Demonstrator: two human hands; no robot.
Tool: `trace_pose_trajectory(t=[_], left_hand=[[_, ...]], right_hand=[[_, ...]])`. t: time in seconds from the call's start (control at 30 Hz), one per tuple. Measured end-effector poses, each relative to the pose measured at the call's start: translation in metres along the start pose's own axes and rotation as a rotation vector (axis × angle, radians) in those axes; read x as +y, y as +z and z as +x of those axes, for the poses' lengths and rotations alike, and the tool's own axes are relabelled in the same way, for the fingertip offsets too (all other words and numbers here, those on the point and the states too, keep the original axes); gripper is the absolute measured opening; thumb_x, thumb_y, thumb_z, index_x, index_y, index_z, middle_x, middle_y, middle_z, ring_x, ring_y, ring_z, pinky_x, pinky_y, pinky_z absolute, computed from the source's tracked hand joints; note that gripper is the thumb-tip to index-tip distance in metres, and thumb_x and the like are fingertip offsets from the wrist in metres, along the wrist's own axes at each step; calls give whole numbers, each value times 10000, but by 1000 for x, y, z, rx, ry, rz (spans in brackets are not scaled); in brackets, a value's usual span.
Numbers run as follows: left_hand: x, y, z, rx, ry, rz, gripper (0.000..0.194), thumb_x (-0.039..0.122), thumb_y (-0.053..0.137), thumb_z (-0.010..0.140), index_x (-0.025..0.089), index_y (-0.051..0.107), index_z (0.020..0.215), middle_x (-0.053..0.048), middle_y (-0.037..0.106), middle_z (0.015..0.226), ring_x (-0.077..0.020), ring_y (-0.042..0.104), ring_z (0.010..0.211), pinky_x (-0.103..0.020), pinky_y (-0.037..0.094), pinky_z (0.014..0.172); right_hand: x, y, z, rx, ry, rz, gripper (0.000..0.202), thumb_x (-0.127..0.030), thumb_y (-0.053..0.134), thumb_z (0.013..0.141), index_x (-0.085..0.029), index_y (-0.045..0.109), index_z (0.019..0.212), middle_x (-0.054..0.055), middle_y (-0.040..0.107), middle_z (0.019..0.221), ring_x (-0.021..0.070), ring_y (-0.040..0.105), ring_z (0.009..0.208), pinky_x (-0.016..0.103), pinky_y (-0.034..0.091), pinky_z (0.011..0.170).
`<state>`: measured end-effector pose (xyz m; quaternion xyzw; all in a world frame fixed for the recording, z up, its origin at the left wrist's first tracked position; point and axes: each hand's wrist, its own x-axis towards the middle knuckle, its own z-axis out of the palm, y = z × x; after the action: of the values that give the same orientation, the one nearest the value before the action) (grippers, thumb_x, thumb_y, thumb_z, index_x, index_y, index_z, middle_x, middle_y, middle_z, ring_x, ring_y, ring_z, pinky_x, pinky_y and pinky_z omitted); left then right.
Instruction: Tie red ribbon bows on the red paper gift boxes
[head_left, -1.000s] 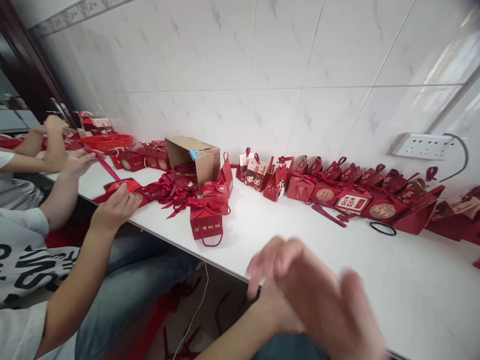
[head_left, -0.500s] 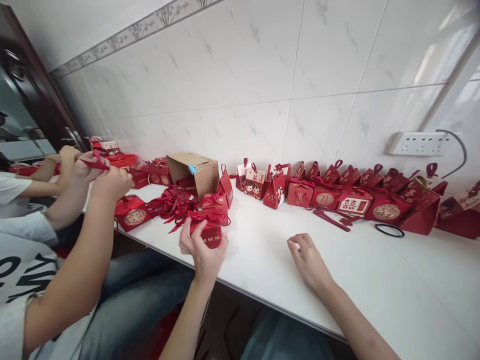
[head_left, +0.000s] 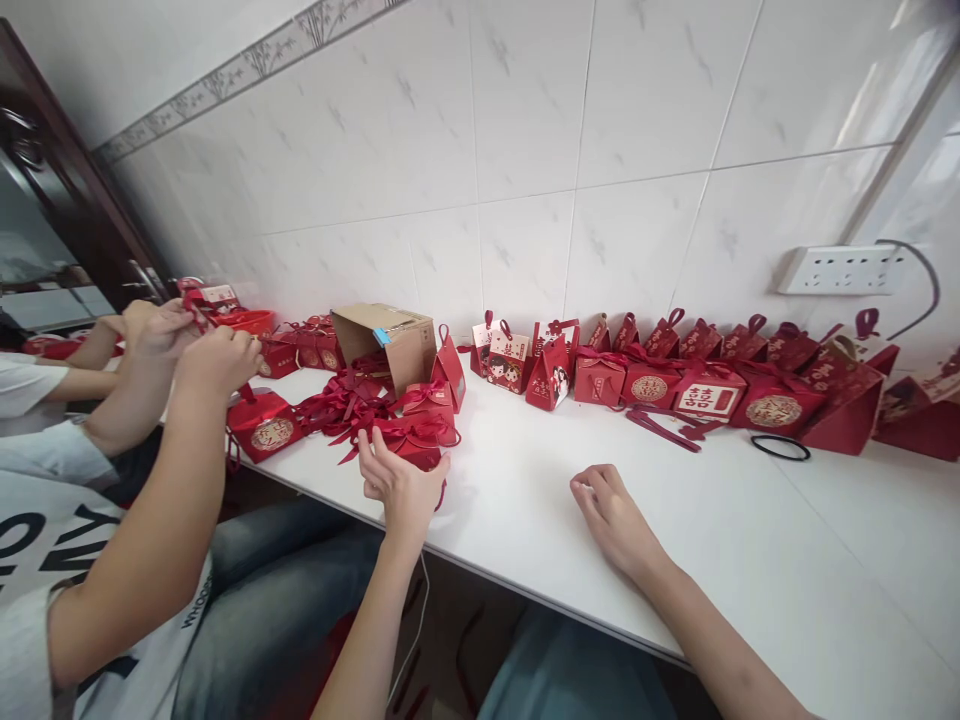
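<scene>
My left hand (head_left: 401, 488) is at the front edge of the white table (head_left: 517, 510), its fingers around a small red box (head_left: 420, 457), which it partly hides. A red ribbon bow (head_left: 420, 432) lies on top of that box, and a cord end hangs below by the thumb. My right hand (head_left: 611, 515) rests on the table with its fingers curled together; nothing shows in it. Just behind my left hand are a pile of red ribbons (head_left: 349, 400) and another red box with a bow (head_left: 431, 398).
An open cardboard box (head_left: 409, 350) stands behind the ribbons. Red gift boxes (head_left: 649, 388) line the wall at right, with a black ring (head_left: 780, 447) and flat red straps (head_left: 664, 428) before them. At left, another person's hands (head_left: 217, 350) hold red ribbon.
My left hand has turned over the small box, so its gold lettering is mostly hidden and a cord end shows. My right hand has barely moved. The other person's hands have shifted slightly.
</scene>
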<state>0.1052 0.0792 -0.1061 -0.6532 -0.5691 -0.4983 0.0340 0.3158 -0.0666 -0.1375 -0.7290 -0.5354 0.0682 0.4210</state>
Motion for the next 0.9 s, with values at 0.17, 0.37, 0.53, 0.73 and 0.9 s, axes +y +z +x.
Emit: trace_pose_trajectory(t=[0.17,0.37,0.53,0.73,0.9], left_hand=[[4,-7,4,-88,-205,-160,935,333,717,658,173,122,1361,-233,232,1388,-394,238,1322,-641,367,932],[22,-27,-21,-24,231,-662,901,340,673,648,164,149,1359,-182,294,1298,-324,351,1261,-490,371,1023],[36,-30,-51,-588,634,-781,689,235,604,668,206,341,1304,-143,342,1320,-305,388,1258,-457,391,1028],[34,-20,-54,-1031,540,-833,753,205,511,746,250,200,1430,-87,190,1513,-277,173,1397,-455,275,1111],[31,0,-58,-942,22,-929,592,321,460,839,253,266,1394,-103,328,1451,-246,301,1355,-388,377,1054]], right_hand=[[1,1,-1,9,-10,16,313,-441,319,923,-219,533,870,84,500,995,213,601,818,425,493,818],[-3,-3,2,106,37,60,310,-466,363,888,-217,543,848,96,509,964,253,562,881,455,449,860],[-3,-16,7,379,176,110,365,-470,300,881,-197,536,828,122,511,935,283,506,980,464,390,914],[-4,-19,6,348,158,195,383,-446,269,907,-197,557,870,90,555,947,231,533,939,377,419,868],[-10,-17,3,241,81,314,424,-492,256,928,-203,531,784,23,576,769,181,535,736,294,427,688]])
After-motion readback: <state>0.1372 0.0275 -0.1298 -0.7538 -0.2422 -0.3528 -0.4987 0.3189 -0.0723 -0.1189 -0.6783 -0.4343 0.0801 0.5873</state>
